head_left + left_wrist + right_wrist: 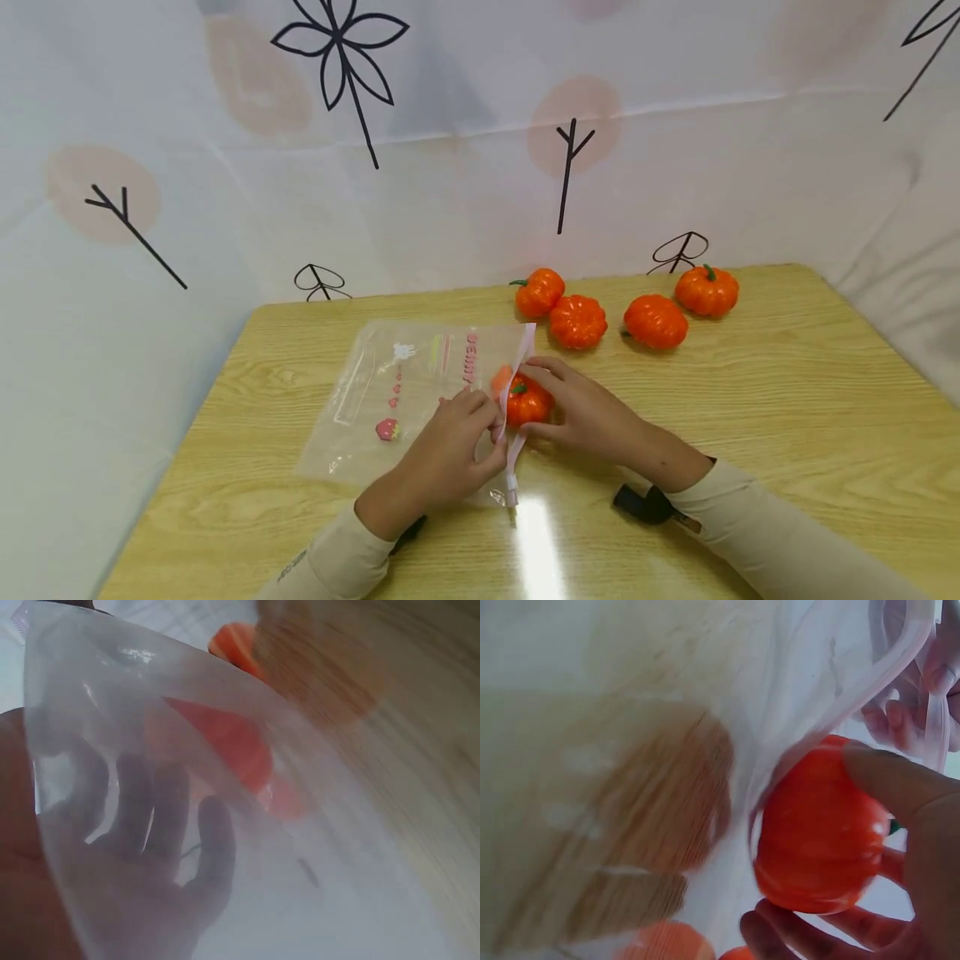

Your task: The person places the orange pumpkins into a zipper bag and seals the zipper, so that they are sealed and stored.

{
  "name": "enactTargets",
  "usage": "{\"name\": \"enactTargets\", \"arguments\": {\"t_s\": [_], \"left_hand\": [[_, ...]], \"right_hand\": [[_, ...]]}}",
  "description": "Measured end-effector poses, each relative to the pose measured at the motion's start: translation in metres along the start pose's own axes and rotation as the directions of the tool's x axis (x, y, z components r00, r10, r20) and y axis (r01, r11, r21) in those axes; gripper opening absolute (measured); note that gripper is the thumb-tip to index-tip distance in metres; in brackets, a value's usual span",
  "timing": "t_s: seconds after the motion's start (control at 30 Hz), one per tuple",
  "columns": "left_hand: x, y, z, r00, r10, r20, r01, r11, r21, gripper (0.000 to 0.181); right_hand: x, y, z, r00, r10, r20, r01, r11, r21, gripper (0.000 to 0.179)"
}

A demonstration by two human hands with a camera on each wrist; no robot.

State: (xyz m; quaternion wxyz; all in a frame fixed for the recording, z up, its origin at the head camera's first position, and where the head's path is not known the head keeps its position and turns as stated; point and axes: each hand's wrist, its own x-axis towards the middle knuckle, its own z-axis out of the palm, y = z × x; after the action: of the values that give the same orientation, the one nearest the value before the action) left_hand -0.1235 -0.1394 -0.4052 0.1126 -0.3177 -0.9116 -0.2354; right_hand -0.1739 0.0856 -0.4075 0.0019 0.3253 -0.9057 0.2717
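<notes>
A clear zip bag (427, 367) with strawberry and heart prints lies on the table, its pink-edged mouth facing right. My left hand (457, 442) pinches the near part of that mouth and holds it apart; in the left wrist view its fingers (169, 817) show through the film. At the opening, my right hand (585, 408) grips a small orange toy pumpkin (529, 403) with a green stem. The pumpkin's left part is behind the bag's film. In the right wrist view, thumb and fingers curl round the pumpkin (821, 832) beside the bag's edge.
Toward the back of the wooden table (787, 358) sit more orange pumpkins: one with its stem to the left (542, 292), a ribbed one (577, 322), one on its side (656, 322) and an upright one (707, 291). A patterned cloth (465, 192) hangs behind.
</notes>
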Motion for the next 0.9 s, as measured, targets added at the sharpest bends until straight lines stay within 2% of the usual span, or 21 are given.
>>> {"name": "enactTargets", "arguments": {"t_s": [0.3,0.57,0.73,0.9], "left_hand": [[-0.0005,0.0031,-0.0004,0.999,0.032,0.039,-0.032,0.999,0.003,0.015],[-0.0017,0.0027,0.0021,0.998,0.035,0.052,-0.035,0.999,-0.003,0.015],[-0.0019,0.0022,0.0037,0.997,0.03,0.073,-0.03,1.0,-0.003,0.015],[-0.002,0.0018,0.005,0.996,0.027,0.084,-0.028,1.0,0.011,0.016]], "right_hand": [[0.0008,0.001,0.0018,0.998,0.024,0.064,-0.025,1.0,0.015,0.076],[0.001,0.003,0.0029,0.996,0.019,0.083,-0.022,0.999,0.037,0.079],[0.0004,0.005,0.004,0.995,-0.004,0.1,-0.001,0.999,0.049,0.072],[0.0,0.0055,0.0042,0.993,0.013,0.116,-0.022,0.997,0.073,0.07]]}}
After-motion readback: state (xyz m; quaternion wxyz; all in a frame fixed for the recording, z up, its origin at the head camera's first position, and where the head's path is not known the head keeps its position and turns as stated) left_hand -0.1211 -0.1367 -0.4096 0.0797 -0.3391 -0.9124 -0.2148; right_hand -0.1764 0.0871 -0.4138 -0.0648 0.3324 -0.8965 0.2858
